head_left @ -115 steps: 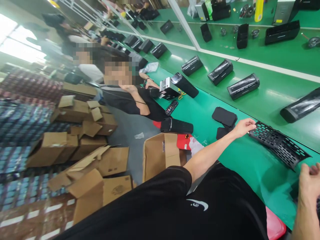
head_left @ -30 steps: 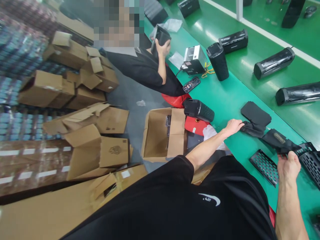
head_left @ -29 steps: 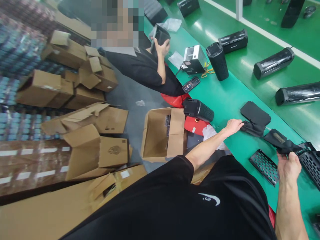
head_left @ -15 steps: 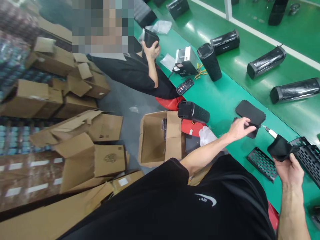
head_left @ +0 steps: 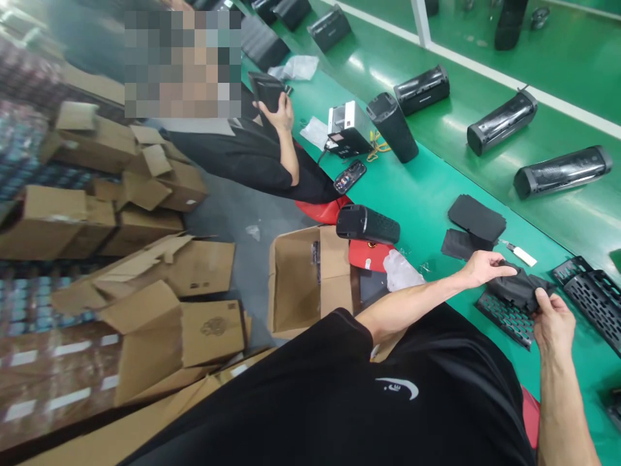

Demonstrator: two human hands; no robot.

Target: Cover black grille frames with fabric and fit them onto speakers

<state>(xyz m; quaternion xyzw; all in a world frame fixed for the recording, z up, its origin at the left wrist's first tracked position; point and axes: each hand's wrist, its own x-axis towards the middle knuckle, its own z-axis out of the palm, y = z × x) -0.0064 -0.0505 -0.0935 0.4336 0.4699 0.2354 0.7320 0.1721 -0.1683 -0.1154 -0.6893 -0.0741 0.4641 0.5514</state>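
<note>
Left hand (head_left: 478, 269) pinched one end of a crumpled black cloth (head_left: 514, 286) between thumb and fingertips; right hand (head_left: 555, 320) pinched the other. The two-ended grip probably kept the limp material spread and off the desk (head_left: 422, 188). Cloth lay between the hands, above a perforated panel (head_left: 502, 323); contact with it could not be told. Black sheets (head_left: 478, 217) lay stacked beyond the left hand, seemingly for easy reach. White-handled tool (head_left: 524, 256) lay just on the cloth's far side, two more grilles (head_left: 596, 307) to the right.
</note>
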